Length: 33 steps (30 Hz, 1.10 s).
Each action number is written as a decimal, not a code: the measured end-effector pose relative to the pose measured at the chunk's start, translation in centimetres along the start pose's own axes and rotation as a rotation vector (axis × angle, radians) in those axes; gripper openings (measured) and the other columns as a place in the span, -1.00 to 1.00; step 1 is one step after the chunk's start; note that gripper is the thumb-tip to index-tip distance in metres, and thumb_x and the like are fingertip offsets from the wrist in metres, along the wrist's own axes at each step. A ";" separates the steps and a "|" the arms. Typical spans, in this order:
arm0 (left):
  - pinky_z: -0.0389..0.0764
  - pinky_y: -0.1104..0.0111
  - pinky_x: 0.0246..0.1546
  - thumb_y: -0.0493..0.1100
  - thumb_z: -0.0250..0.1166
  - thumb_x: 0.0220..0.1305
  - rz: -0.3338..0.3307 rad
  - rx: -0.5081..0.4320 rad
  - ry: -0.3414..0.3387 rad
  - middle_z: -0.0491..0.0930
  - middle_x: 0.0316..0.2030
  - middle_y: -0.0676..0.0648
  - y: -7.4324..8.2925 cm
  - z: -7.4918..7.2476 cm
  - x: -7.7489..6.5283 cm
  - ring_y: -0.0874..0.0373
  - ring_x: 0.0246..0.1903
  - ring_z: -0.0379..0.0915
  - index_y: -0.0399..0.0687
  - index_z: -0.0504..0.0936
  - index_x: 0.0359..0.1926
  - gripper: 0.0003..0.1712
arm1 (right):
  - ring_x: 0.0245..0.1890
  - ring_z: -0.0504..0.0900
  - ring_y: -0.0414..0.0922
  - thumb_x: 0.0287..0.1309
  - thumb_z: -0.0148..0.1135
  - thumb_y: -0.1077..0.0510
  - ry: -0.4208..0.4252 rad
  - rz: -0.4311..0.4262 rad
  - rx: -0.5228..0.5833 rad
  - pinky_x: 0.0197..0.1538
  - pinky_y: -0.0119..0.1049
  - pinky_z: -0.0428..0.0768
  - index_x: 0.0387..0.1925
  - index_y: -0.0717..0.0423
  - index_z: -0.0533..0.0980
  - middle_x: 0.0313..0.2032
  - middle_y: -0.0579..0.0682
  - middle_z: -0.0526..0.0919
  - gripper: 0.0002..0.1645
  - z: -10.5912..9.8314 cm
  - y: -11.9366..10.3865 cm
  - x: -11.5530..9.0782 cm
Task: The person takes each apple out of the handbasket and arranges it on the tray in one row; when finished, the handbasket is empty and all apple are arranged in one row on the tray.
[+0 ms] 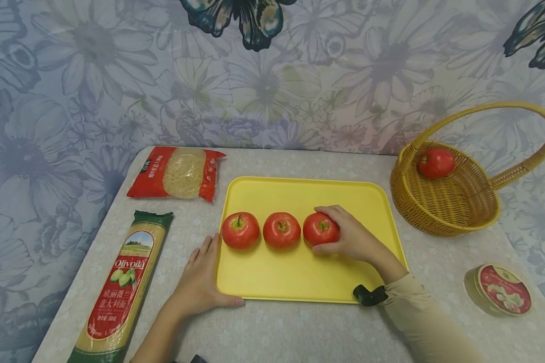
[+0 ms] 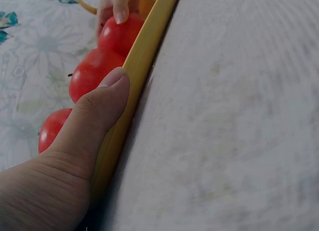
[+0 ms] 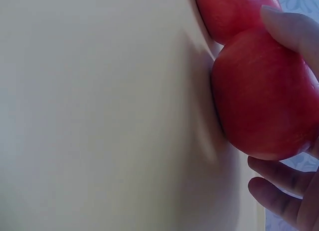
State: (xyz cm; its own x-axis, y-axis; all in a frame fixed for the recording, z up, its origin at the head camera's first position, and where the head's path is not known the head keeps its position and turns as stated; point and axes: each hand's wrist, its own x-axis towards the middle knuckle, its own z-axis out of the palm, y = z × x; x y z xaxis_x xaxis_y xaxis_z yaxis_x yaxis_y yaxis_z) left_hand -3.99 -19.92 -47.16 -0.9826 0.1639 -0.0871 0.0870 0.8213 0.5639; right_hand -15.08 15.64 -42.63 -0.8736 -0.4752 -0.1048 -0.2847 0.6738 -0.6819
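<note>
A: What are the fingers doing?

B: The right hand (image 1: 355, 239) grips a round, glossy red apple (image 1: 320, 229), thumb on the near side and fingers round the far side, probably because smooth fruit would roll from a one-sided push. (Whether it bears fully on the tray, I can't tell.)

A: And the left hand (image 1: 201, 285)?

B: Its fingers lie extended at the near left corner of the rectangular yellow tray (image 1: 300, 277), thumb along the near rim. I'd guess that steadies it.

A: What's beside the gripped apple?

B: Two more red apples, a middle one (image 1: 281, 231) and a left one (image 1: 240, 231), making a row across the tray, perhaps spaced for easy grasping.

A: Farther out?

B: On the pale, mottled surface (image 1: 290, 330), right of the tray, a woven tan basket (image 1: 420, 218) with a tall handle holds a fourth red apple (image 1: 436, 163); its wall likely keeps that one from rolling.
</note>
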 end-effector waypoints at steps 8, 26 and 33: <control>-0.20 -0.07 0.40 0.63 0.41 -0.69 -0.003 0.000 -0.003 -0.13 0.49 -0.14 -0.1 0.1 0.0 -0.09 0.49 -0.34 -0.01 -0.32 0.50 0.78 | 0.21 0.30 -0.05 -0.27 0.50 -0.28 -0.004 -0.018 -0.053 0.19 0.06 0.42 0.37 -0.22 0.18 0.22 -0.17 0.33 0.13 -0.5 -0.2 -0.5; -0.21 -0.07 0.41 0.63 0.41 -0.67 -0.002 -0.006 -0.009 -0.14 0.49 -0.14 0.0 0.0 0.0 -0.09 0.49 -0.35 0.00 -0.32 0.50 0.77 | 0.18 0.32 0.00 -0.03 0.41 -0.14 0.190 -0.100 -0.127 0.14 0.06 0.36 0.35 -0.18 0.22 0.21 -0.04 0.36 -0.09 -10.3 -0.6 -3.7; -0.22 -0.08 0.40 0.63 0.40 -0.67 -0.005 -0.006 -0.017 -0.14 0.49 -0.14 0.0 0.0 0.0 -0.11 0.48 -0.35 0.00 -0.33 0.50 0.77 | 0.18 0.35 0.06 -0.01 0.42 -0.03 0.266 -0.074 -0.169 0.14 0.10 0.34 0.31 -0.08 0.28 0.25 0.06 0.36 -0.16 -15.3 1.3 -4.0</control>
State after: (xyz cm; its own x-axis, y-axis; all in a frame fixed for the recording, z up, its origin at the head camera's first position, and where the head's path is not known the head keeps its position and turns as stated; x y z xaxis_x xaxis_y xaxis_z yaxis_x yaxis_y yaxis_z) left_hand -3.99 -19.94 -47.22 -0.9801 0.1693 -0.1036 0.0813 0.8187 0.5685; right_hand -18.00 27.05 -32.05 -0.9143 -0.3767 0.1485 -0.3931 0.7378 -0.5488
